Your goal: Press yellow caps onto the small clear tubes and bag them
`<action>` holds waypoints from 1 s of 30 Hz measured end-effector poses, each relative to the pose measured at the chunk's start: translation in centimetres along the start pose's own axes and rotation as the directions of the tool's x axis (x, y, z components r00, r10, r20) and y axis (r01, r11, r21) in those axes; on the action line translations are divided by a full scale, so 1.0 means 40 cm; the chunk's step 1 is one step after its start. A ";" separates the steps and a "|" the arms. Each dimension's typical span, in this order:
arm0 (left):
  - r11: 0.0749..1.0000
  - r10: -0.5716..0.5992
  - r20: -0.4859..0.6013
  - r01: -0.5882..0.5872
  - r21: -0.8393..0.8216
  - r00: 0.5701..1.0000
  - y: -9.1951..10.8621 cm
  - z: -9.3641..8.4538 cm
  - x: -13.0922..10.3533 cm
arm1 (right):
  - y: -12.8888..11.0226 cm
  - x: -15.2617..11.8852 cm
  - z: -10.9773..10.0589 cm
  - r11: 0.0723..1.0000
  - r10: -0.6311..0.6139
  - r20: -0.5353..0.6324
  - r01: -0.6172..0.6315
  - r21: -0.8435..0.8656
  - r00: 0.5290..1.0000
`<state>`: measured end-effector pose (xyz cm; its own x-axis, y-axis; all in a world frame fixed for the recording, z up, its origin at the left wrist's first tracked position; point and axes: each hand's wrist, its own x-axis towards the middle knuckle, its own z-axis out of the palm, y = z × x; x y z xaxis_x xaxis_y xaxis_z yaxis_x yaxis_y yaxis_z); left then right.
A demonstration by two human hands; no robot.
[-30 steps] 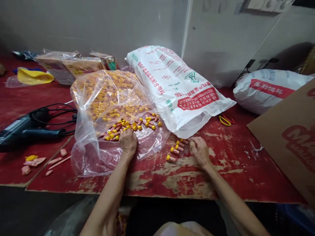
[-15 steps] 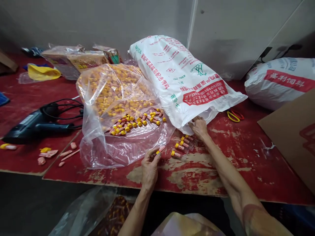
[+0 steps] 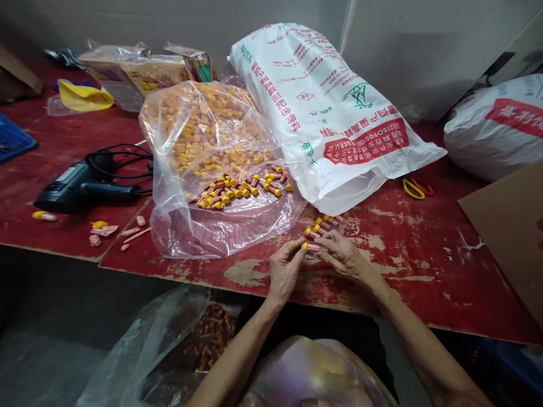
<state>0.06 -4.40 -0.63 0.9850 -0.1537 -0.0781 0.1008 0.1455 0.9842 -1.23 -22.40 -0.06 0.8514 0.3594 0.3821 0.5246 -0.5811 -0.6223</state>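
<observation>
Above the red table's front part, my left hand point(image 3: 286, 270) pinches the yellow-capped end of a small tube point(image 3: 313, 247) with pink contents. My right hand point(image 3: 345, 257) has its fingers closed at the tube's other end, to the right. Just behind the hands, several similar capped tubes point(image 3: 322, 225) lie in a row. A large clear bag point(image 3: 203, 135) full of yellow-capped tubes lies open to the left, with loose tubes point(image 3: 218, 194) at its mouth. The white printed sack point(image 3: 314, 102) leans behind, its open end toward the row.
A dark heat gun point(image 3: 72, 183) with a coiled cable lies left. Yellow and red scissors point(image 3: 413, 188) are right of the sack. A cardboard box point(image 3: 509, 220) and another sack point(image 3: 487, 130) stand at the right. Wrapped packs point(image 3: 156, 73) stand behind the clear bag.
My right hand has left the white sack's opening and come down to the tube at my left hand. My left hand has moved right with its tube. The camera view has shifted.
</observation>
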 end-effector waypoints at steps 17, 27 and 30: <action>0.508 0.494 -0.305 0.015 0.861 0.815 0.053 -0.260 0.220 | -0.060 -0.037 0.192 0.799 0.092 -0.244 -0.218 -0.561 0.965; 0.023 0.467 -0.134 0.139 0.990 0.874 0.043 -0.450 0.390 | 0.114 0.002 0.014 0.707 0.271 -0.434 -0.483 -0.517 0.859; 0.011 0.475 -0.094 0.101 0.995 0.875 0.041 -0.455 0.366 | 0.216 0.087 -0.072 0.507 0.445 -0.504 -0.672 -0.540 0.740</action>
<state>17.18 11.37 -3.06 0.9229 0.0268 0.3841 -0.0386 -0.9861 0.1614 6.25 -28.28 -2.12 0.8643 -0.3608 0.3504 -0.3058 -0.9301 -0.2035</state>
